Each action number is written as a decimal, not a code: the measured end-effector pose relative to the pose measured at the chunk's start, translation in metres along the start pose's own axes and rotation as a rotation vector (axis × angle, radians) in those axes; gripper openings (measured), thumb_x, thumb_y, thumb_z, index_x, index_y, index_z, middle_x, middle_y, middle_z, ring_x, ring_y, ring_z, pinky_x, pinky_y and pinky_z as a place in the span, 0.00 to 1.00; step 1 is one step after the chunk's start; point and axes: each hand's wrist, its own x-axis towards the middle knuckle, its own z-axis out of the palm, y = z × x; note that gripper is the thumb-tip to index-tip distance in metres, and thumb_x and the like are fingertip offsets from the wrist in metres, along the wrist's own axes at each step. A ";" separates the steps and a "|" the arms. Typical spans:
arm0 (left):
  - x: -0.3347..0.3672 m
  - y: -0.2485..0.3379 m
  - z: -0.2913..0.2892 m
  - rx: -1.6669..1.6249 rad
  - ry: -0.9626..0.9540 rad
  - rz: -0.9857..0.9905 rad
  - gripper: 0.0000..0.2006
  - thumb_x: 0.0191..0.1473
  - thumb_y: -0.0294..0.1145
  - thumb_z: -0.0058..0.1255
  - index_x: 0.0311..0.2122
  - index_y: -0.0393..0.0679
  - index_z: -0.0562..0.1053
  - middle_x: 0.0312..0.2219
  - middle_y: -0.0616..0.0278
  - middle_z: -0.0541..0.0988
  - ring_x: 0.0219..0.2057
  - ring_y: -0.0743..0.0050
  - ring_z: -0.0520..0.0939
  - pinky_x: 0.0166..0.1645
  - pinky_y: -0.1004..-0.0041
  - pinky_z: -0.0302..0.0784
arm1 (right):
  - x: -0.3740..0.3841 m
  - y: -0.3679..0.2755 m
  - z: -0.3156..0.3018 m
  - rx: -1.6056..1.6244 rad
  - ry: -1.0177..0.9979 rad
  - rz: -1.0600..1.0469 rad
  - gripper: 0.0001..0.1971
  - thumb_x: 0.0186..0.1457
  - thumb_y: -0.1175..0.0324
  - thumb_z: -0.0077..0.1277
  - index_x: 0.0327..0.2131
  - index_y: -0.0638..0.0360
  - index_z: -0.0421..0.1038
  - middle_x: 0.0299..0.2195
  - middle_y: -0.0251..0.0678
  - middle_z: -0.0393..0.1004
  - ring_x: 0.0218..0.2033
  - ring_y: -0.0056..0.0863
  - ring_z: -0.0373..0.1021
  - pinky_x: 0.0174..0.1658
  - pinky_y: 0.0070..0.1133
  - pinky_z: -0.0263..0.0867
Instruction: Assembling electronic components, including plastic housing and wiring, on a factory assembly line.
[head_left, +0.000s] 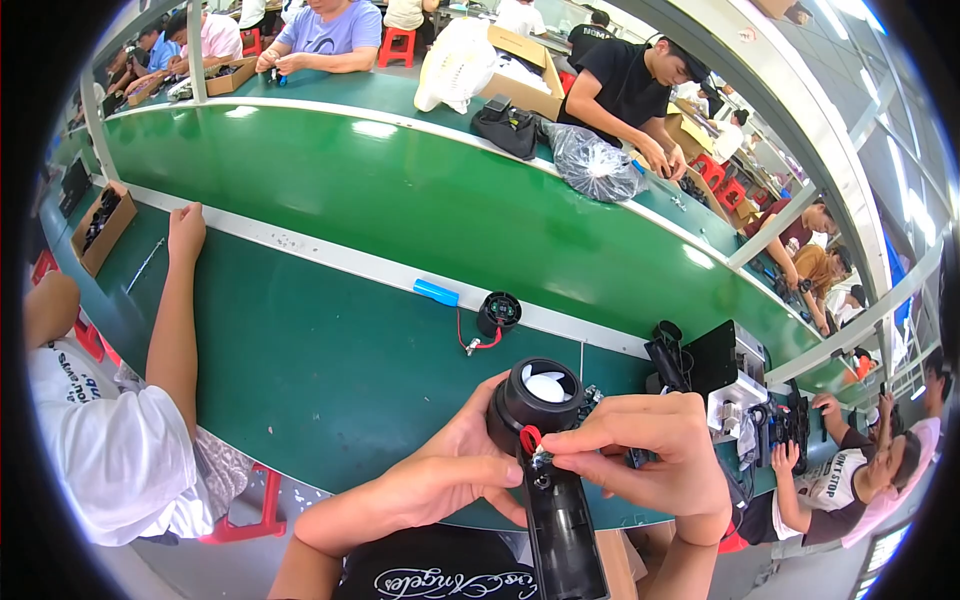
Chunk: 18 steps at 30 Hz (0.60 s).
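Note:
My left hand [455,462] is wrapped round a black plastic housing [565,545], just below its round head [545,390], where white blade-like parts show inside. The long trough-shaped handle points toward me, its hollow side up. With thumb and forefinger, my right hand [640,455] pinches a small silvery part on a looped red wire [530,437] where head and handle meet. The fingertips partly hide that part. Farther off on the green table lies a round black motor unit [498,313], joined by red wires to a blue cylindrical battery [436,292].
A green conveyor belt [330,185] with a pale metal rail [290,240] runs beyond the table [300,370]. At the right stand a silver-and-black device [735,375] and black parts [668,355]. A neighbour's arm [175,310] rests at the left near a cardboard box [103,228].

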 end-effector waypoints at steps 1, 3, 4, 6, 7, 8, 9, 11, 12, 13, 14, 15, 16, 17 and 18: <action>0.000 0.000 -0.001 -0.009 -0.004 0.006 0.43 0.44 0.21 0.48 0.60 0.48 0.36 0.51 0.51 0.57 0.49 0.57 0.69 0.38 0.55 0.79 | 0.000 0.002 0.002 0.012 0.019 0.003 0.11 0.38 0.81 0.58 0.29 0.59 0.77 0.16 0.32 0.71 0.13 0.16 0.65 0.15 0.11 0.56; 0.001 0.000 0.000 -0.017 -0.012 0.008 0.43 0.44 0.21 0.48 0.60 0.48 0.36 0.51 0.50 0.58 0.49 0.57 0.69 0.38 0.55 0.79 | -0.002 0.002 0.002 0.021 0.041 0.007 0.11 0.38 0.82 0.58 0.29 0.59 0.77 0.16 0.32 0.72 0.13 0.16 0.66 0.15 0.11 0.57; 0.001 0.000 0.000 -0.023 -0.017 0.002 0.43 0.44 0.21 0.49 0.60 0.48 0.36 0.51 0.50 0.58 0.49 0.57 0.69 0.38 0.56 0.80 | -0.003 0.002 0.002 0.030 0.047 0.020 0.11 0.38 0.82 0.57 0.29 0.59 0.77 0.16 0.32 0.72 0.13 0.17 0.66 0.15 0.11 0.58; 0.001 0.000 -0.001 -0.028 -0.019 -0.002 0.43 0.44 0.21 0.49 0.60 0.48 0.36 0.51 0.50 0.57 0.49 0.57 0.69 0.38 0.56 0.80 | -0.004 0.002 0.003 0.042 0.052 0.031 0.11 0.38 0.82 0.57 0.30 0.59 0.77 0.16 0.32 0.72 0.13 0.17 0.66 0.15 0.11 0.58; 0.001 -0.002 -0.002 -0.020 -0.018 0.008 0.43 0.44 0.21 0.49 0.60 0.48 0.36 0.51 0.50 0.57 0.49 0.56 0.69 0.38 0.56 0.80 | -0.004 0.002 0.003 0.046 0.035 0.029 0.11 0.38 0.82 0.57 0.29 0.59 0.77 0.17 0.32 0.72 0.14 0.17 0.66 0.15 0.11 0.59; 0.001 -0.002 -0.002 -0.013 -0.018 0.017 0.43 0.44 0.21 0.49 0.60 0.48 0.36 0.51 0.50 0.57 0.49 0.56 0.69 0.38 0.56 0.80 | -0.004 0.002 0.002 0.049 0.019 0.028 0.11 0.39 0.83 0.56 0.29 0.59 0.77 0.17 0.32 0.72 0.14 0.17 0.67 0.15 0.11 0.59; 0.001 -0.001 -0.002 -0.012 -0.018 0.016 0.43 0.44 0.21 0.49 0.60 0.48 0.36 0.51 0.50 0.57 0.49 0.56 0.69 0.38 0.56 0.80 | -0.005 0.003 0.002 0.048 0.020 0.028 0.11 0.39 0.83 0.56 0.29 0.59 0.77 0.17 0.32 0.72 0.14 0.17 0.67 0.15 0.11 0.59; -0.001 0.002 0.000 0.037 -0.010 -0.003 0.43 0.44 0.20 0.49 0.60 0.49 0.37 0.51 0.50 0.57 0.49 0.57 0.69 0.38 0.57 0.80 | -0.006 0.003 0.000 -0.019 -0.035 -0.011 0.11 0.39 0.82 0.56 0.30 0.59 0.77 0.18 0.32 0.72 0.14 0.17 0.67 0.15 0.12 0.60; -0.001 0.001 0.001 0.038 -0.014 -0.004 0.43 0.44 0.20 0.49 0.60 0.49 0.37 0.51 0.50 0.57 0.49 0.57 0.69 0.38 0.57 0.80 | -0.007 0.002 -0.001 -0.023 -0.032 -0.011 0.11 0.39 0.82 0.56 0.30 0.59 0.77 0.18 0.32 0.72 0.14 0.17 0.67 0.15 0.12 0.60; -0.001 0.000 0.001 0.039 -0.018 -0.007 0.43 0.44 0.20 0.49 0.60 0.49 0.37 0.51 0.51 0.57 0.49 0.57 0.69 0.38 0.57 0.80 | -0.008 0.000 -0.002 -0.039 -0.048 -0.024 0.10 0.40 0.82 0.56 0.30 0.59 0.77 0.18 0.32 0.72 0.14 0.17 0.67 0.15 0.12 0.60; -0.002 0.000 0.000 0.039 -0.012 -0.006 0.43 0.44 0.20 0.48 0.61 0.49 0.37 0.51 0.51 0.57 0.49 0.57 0.69 0.38 0.57 0.80 | -0.006 0.000 -0.001 -0.049 -0.071 -0.041 0.10 0.40 0.82 0.56 0.30 0.59 0.77 0.18 0.32 0.72 0.14 0.17 0.68 0.15 0.12 0.60; -0.003 0.001 0.000 0.039 -0.009 -0.004 0.43 0.44 0.20 0.48 0.61 0.49 0.37 0.51 0.51 0.57 0.49 0.57 0.69 0.38 0.57 0.80 | -0.005 0.002 0.001 -0.047 -0.073 -0.044 0.10 0.40 0.82 0.56 0.30 0.59 0.77 0.18 0.32 0.72 0.14 0.17 0.68 0.15 0.12 0.60; -0.004 0.003 0.001 0.046 0.006 0.016 0.43 0.44 0.20 0.49 0.61 0.49 0.37 0.51 0.51 0.58 0.49 0.58 0.69 0.38 0.57 0.80 | -0.004 0.003 0.002 -0.054 -0.063 -0.057 0.10 0.40 0.81 0.56 0.30 0.60 0.76 0.18 0.32 0.72 0.14 0.18 0.68 0.15 0.12 0.60; -0.005 0.005 0.003 0.054 0.016 0.033 0.43 0.44 0.20 0.49 0.61 0.49 0.37 0.51 0.50 0.58 0.48 0.58 0.70 0.38 0.58 0.80 | -0.004 0.004 0.003 -0.065 -0.048 -0.069 0.09 0.40 0.81 0.57 0.30 0.60 0.76 0.18 0.32 0.71 0.14 0.18 0.67 0.15 0.12 0.59; -0.004 0.004 0.003 0.055 0.013 0.034 0.43 0.44 0.20 0.49 0.61 0.49 0.37 0.51 0.50 0.58 0.48 0.58 0.70 0.38 0.58 0.80 | -0.005 0.004 0.004 -0.067 -0.047 -0.070 0.09 0.40 0.81 0.57 0.30 0.60 0.76 0.18 0.32 0.71 0.14 0.18 0.67 0.15 0.12 0.59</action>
